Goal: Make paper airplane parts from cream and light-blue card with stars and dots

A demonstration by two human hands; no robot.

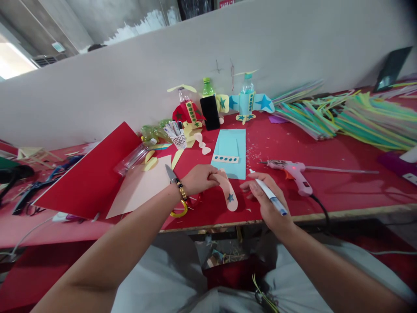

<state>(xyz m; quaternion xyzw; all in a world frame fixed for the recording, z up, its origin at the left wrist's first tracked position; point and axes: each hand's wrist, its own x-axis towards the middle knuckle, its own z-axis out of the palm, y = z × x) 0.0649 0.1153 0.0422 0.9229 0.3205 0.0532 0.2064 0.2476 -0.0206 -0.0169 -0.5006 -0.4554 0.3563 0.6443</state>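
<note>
My left hand (201, 179) pinches the upper end of a pale pink paper strip (230, 191) with rounded ends and a blue star near its lower end. In my right hand (269, 204) is a white marker pen (269, 196), its tip pointing up and left. Just beyond the strip lies a light blue paper sheet (239, 171), with a smaller blue piece and a pink strip of dark dots (227, 159) on it. Scissors with yellow handles (180, 212) lie partly hidden under my left wrist.
A pink hot glue gun (295, 170) lies on the right of the red table. At the back stand bottle airplanes, a blue one (246, 102) among them, and a black phone (210, 113). A pen cup (178, 138), a large red board (94, 174) and bundled coloured sticks (368, 115) are around.
</note>
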